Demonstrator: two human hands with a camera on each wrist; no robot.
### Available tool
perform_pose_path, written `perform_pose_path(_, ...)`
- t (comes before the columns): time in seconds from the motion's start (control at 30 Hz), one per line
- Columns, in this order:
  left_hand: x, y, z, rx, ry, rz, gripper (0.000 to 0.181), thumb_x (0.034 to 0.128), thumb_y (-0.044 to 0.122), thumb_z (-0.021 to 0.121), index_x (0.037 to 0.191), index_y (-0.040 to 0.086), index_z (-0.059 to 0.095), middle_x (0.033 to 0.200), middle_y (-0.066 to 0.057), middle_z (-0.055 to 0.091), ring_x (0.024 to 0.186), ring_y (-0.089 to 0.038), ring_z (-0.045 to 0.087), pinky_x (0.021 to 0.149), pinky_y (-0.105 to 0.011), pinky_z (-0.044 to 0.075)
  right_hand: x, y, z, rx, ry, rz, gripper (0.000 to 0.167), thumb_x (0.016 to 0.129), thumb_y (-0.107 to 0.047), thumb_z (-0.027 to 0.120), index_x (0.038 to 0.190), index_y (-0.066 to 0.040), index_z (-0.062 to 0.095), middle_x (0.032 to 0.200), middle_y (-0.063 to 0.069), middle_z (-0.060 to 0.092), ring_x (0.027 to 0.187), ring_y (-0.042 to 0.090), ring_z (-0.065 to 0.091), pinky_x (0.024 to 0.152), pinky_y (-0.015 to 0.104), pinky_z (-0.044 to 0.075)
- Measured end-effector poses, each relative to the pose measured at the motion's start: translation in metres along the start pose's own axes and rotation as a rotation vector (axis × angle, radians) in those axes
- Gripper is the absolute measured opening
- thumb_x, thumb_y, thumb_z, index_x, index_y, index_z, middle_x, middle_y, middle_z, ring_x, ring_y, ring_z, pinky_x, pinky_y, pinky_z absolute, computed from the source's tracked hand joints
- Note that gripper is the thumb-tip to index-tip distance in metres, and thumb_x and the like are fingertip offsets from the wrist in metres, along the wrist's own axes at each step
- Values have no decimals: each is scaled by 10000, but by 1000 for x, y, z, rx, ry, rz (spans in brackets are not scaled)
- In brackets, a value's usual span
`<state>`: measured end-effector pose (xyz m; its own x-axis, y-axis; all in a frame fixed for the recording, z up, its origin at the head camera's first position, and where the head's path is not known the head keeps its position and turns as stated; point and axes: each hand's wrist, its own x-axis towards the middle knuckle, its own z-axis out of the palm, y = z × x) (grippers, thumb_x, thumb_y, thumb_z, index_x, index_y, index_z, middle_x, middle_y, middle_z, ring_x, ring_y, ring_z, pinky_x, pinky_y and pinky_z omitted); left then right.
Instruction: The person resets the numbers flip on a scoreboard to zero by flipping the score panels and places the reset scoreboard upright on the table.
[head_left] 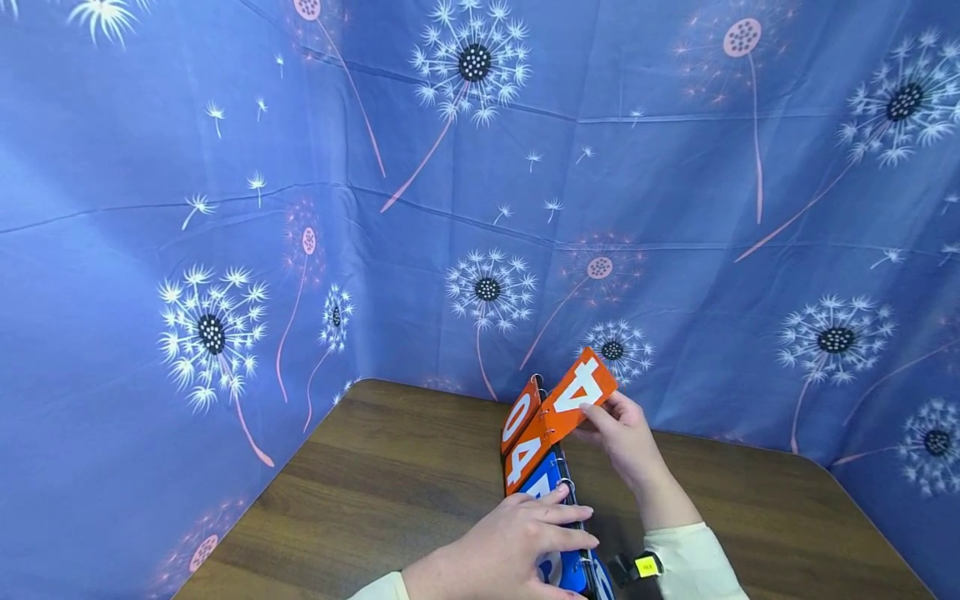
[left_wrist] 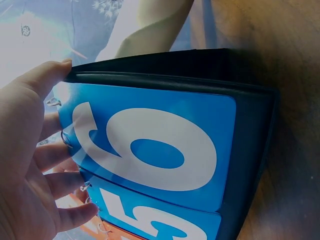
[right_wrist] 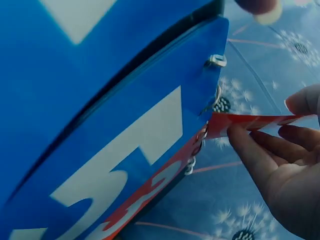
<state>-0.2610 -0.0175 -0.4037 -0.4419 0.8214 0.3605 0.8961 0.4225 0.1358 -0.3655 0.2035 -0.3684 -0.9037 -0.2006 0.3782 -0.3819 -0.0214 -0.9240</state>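
Observation:
A tabletop flip scoreboard (head_left: 542,477) with a black stand (left_wrist: 255,115) stands on the table, its orange and blue number cards hung on metal rings. My right hand (head_left: 626,437) pinches the free end of an orange card with a white 4 (head_left: 579,390), lifted above the ring edge; another orange 4 (head_left: 525,454) shows beneath. My left hand (head_left: 517,537) lies across the top edge beside the blue cards, fingers fairly straight and spread, thumb touching the near end. In the left wrist view, a large blue card (left_wrist: 200,107) and a blue 5 card (left_wrist: 160,205) hang below that hand.
The brown wooden table (head_left: 360,492) extends to both sides of the scoreboard. Behind and to the left hangs a blue cloth (head_left: 420,333) with dandelion prints. A black wrist device with a yellow label (head_left: 647,567) sits at the right cuff.

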Motion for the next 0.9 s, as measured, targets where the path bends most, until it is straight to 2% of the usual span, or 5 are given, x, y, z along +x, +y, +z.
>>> perform_pose_path(0.17, 0, 0, -1, -12, 11, 6, 529, 987, 571, 602, 1457, 327, 590, 1574, 106, 507, 1507, -206, 436, 1106, -425, 501, 14, -12, 11, -260, -64, -120, 387, 1022, -129, 634, 1368, 42, 603, 1214, 285, 710, 994, 242, 761, 812, 257, 622)
perform_pose_path(0.47, -1, 0, 1, -23, 6, 7, 523, 993, 551, 607, 1463, 321, 584, 1588, 92, 491, 1523, -199, 404, 1131, -429, 480, 38, -24, 35, -585, -302, -202, 388, 982, -179, 688, 1368, -148, 666, 1273, 82, 736, 1102, 249, 732, 867, 305, 621)
perform_pose_path(0.6, -1, 1, 1, 9, 29, 25, 521, 989, 550, 615, 1449, 307, 599, 1579, 75, 507, 1509, -210, 425, 1134, -414, 480, 44, -27, 44, -738, -406, -231, 351, 969, -208, 697, 1319, -202, 703, 1176, -3, 753, 902, 171, 703, 741, 282, 601)
perform_pose_path(0.77, -1, 1, 1, 57, 59, 44, 520, 972, 552, 641, 1426, 298, 620, 1572, 66, 519, 1493, -217, 450, 1131, -379, 482, 48, -28, 52, -878, -559, -197, 323, 954, -228, 718, 1275, -207, 732, 731, -27, 626, 490, 86, 469, 455, 210, 402)
perform_pose_path(0.9, -1, 1, 1, 94, 75, 52, 520, 965, 563, 647, 1413, 300, 630, 1560, 68, 534, 1482, -215, 465, 1115, -355, 490, 49, -24, 56, -1002, -633, -202, 325, 924, -228, 749, 1247, -197, 754, 773, -33, 688, 542, 33, 501, 509, 211, 455)
